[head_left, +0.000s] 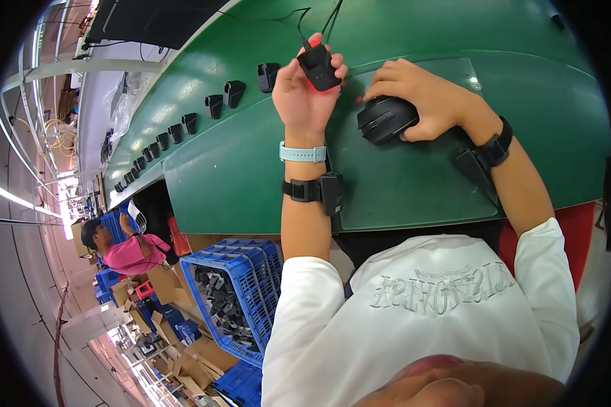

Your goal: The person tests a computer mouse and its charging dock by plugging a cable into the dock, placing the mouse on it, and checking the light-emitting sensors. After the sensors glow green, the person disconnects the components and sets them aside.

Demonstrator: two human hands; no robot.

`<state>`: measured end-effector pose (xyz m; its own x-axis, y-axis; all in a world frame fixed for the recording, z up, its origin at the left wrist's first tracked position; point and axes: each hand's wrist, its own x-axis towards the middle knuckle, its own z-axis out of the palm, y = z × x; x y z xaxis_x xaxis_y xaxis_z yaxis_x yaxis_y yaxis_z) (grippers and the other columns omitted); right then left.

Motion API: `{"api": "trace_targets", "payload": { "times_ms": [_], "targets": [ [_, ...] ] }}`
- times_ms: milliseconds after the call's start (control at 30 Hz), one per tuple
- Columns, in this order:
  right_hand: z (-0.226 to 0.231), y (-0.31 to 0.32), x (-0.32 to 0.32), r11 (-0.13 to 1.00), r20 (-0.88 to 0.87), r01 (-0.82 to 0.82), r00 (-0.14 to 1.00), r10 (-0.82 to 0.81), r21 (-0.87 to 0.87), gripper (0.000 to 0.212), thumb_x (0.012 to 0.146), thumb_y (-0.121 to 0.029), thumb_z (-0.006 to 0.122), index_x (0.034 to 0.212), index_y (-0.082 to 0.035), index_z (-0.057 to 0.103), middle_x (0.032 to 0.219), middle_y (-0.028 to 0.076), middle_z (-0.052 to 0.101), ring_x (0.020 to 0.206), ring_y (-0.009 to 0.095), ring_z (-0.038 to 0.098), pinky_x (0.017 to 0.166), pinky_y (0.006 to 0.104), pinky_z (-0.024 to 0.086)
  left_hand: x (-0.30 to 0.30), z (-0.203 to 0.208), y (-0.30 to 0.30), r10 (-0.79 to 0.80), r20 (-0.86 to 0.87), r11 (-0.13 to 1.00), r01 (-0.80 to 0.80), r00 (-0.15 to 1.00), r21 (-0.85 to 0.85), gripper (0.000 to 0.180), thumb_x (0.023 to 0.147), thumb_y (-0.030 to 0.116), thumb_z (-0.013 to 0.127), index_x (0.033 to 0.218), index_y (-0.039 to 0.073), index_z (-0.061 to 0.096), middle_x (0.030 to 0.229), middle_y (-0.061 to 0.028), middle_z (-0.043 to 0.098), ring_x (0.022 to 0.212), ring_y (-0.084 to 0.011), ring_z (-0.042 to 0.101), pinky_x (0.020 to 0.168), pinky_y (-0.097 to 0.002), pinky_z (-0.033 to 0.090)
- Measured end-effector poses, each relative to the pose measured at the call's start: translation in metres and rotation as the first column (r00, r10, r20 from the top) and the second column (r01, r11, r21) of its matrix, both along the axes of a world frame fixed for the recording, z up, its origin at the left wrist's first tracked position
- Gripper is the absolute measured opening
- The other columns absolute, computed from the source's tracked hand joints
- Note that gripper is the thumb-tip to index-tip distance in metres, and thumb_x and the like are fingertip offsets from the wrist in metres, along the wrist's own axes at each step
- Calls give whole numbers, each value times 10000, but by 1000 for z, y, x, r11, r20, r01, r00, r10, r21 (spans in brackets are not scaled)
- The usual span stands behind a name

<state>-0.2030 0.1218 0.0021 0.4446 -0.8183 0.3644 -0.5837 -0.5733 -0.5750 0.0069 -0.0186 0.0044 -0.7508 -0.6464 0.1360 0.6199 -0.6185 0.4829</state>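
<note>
My left hand is turned palm up, its fingers curled round a small black plastic dock. A thin black cable runs into the dock's top end, and a red glow shows along its edges. To the right, my right hand grips a black computer mouse from its right side, thumb at the near edge and fingers over the far one. A small red light shows just left of the mouse. Whether the mouse rests on the mat or is lifted, I cannot tell.
A clear mat lies on the green table. Several similar black docks stand in a row along the table toward the left. Below the edge, a blue crate holds many dark parts. A person in pink is at the far left.
</note>
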Motion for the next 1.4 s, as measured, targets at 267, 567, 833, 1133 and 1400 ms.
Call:
{"api": "trace_targets", "payload": {
  "times_ms": [267, 567, 833, 1133, 1400],
  "targets": [
    [-13, -3, -24, 925, 821, -50, 480, -307, 376, 612, 905, -368, 561, 1377, 22, 560, 1265, 80, 644, 1164, 194, 607, 1046, 345, 450, -15, -4, 12, 105, 25, 992, -106, 994, 63, 427, 1066, 236, 447, 1385, -45, 490, 1260, -207, 561, 1163, -393, 545, 1079, -544, 446],
    [-20, -14, -35, 917, 961, -288, 125, -248, 275, 584, 881, -37, 659, 1437, -5, 483, 1252, 63, 626, 1210, 170, 590, 1067, 342, 463, -27, -6, 28, 319, 240, 872, -184, 917, -454, 499, 1009, 128, 670, 1421, -66, 466, 1248, -196, 644, 1054, -334, 696, 995, -474, 579],
    [-12, -11, -22, 955, 902, -2, 328, -280, 298, 626, 879, -29, 686, 1463, 16, 466, 1313, 79, 629, 1212, 175, 597, 1070, 339, 463, -31, -3, 37, 597, 358, 571, -66, 718, -819, 687, 769, -36, 870, 1377, -76, 553, 902, -50, 715, 823, -111, 695, 778, -246, 580],
    [-18, -13, -15, 963, 879, 159, 397, -264, 218, 729, 861, -46, 792, 1490, 5, 427, 1399, 88, 559, 1265, 186, 563, 1094, 348, 446, -33, 2, 42, 540, 436, 625, 3, 720, -780, 589, 782, -77, 813, 1326, -94, 588, 908, -61, 728, 797, -136, 706, 867, -285, 587],
    [23, 10, -7, 809, 493, 514, 803, -336, -286, 701, 714, -188, 894, 1321, 5, 601, 1231, 174, 661, 1090, 317, 652, 938, 394, 530, -35, -14, 37, 352, 421, 813, -50, 836, -580, 469, 769, -144, 747, 1210, -68, 608, 1027, -106, 717, 843, -148, 708, 791, -287, 610]
  ]
}}
